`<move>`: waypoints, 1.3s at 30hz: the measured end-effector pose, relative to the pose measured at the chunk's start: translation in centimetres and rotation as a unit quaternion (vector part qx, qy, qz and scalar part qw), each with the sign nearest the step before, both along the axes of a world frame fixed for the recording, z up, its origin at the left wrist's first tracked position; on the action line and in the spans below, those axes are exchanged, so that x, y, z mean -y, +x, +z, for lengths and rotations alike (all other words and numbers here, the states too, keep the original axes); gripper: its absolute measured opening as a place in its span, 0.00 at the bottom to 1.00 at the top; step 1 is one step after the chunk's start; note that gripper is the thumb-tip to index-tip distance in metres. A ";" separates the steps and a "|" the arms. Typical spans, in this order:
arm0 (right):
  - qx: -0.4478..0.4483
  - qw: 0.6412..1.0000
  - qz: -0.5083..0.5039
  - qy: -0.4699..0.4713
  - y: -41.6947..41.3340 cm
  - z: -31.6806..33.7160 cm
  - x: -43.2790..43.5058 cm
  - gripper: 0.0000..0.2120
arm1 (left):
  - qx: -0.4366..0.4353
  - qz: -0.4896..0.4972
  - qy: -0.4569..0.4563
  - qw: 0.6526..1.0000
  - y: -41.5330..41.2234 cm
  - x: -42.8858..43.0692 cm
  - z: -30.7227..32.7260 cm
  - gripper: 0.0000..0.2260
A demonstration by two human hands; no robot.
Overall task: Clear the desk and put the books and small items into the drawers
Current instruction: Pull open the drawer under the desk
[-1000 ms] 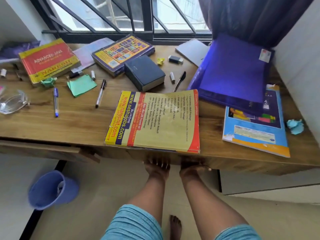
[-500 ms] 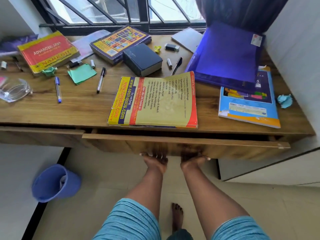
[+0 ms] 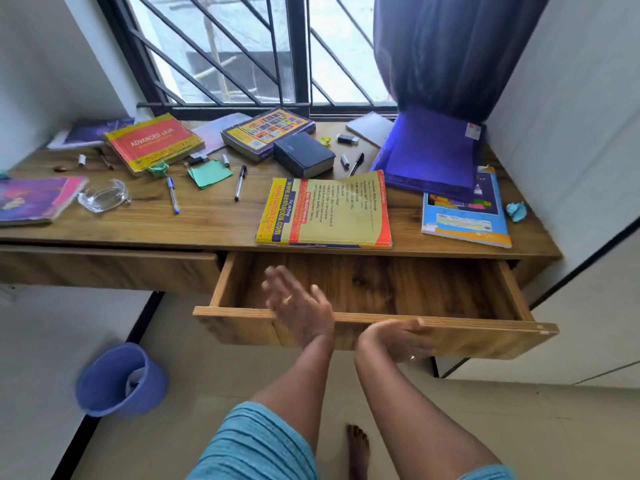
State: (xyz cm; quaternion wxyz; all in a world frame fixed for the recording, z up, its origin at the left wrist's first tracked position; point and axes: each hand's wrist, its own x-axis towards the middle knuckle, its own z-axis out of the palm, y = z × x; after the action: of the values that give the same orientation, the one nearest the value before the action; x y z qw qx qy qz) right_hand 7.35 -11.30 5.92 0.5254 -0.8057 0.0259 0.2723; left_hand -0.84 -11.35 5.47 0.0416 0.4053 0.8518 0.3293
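The right drawer point(image 3: 478, 325) of the wooden desk point(image 3: 138, 226) stands pulled out, and its inside looks bare. My right hand point(image 3: 398, 341) grips the drawer's front panel, thumb on the top edge. My left hand point(image 3: 298, 306) hovers over the front edge with fingers spread, holding nothing. A yellow book point(image 3: 329, 209) lies at the desk edge just above the drawer. Further back lie a dark thick book point(image 3: 304, 157), a red Java book point(image 3: 154, 143), a colourful book point(image 3: 268, 129) and a blue workbook point(image 3: 465, 216).
Pens point(image 3: 173, 195) point(image 3: 240, 181), a green note point(image 3: 209, 173), a glass bowl point(image 3: 104, 195), a purple folder point(image 3: 429, 154), crumpled paper point(image 3: 516, 211) and small items lie about the desk. The left drawer point(image 3: 110, 268) is closed. A blue bin point(image 3: 121, 381) stands on the floor at left.
The drawer has slid much further out. My left hand has let go of the front panel and risen above it. The view has pulled back.
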 end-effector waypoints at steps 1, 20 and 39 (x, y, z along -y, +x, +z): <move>0.096 0.993 0.068 -0.002 -0.1 0.0 0.7 0.26 | -0.035 -0.086 -0.079 0.993 0.3 0.2 0.6 0.29; 0.398 0.633 0.625 -0.224 4.3 3.8 9.2 0.17 | -0.142 -0.294 -0.407 0.853 1.9 8.9 3.7 0.15; 0.295 0.486 0.753 -0.331 5.2 3.7 17.9 0.16 | -0.153 -0.321 -0.522 0.776 3.5 19.0 3.7 0.16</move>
State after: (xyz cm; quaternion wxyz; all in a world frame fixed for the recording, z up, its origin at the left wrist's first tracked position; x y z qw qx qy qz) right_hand 12.59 -29.22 9.64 -0.2090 -0.6652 -0.6590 0.2820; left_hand 2.67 -30.40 9.17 0.2194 0.6161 0.7089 -0.2642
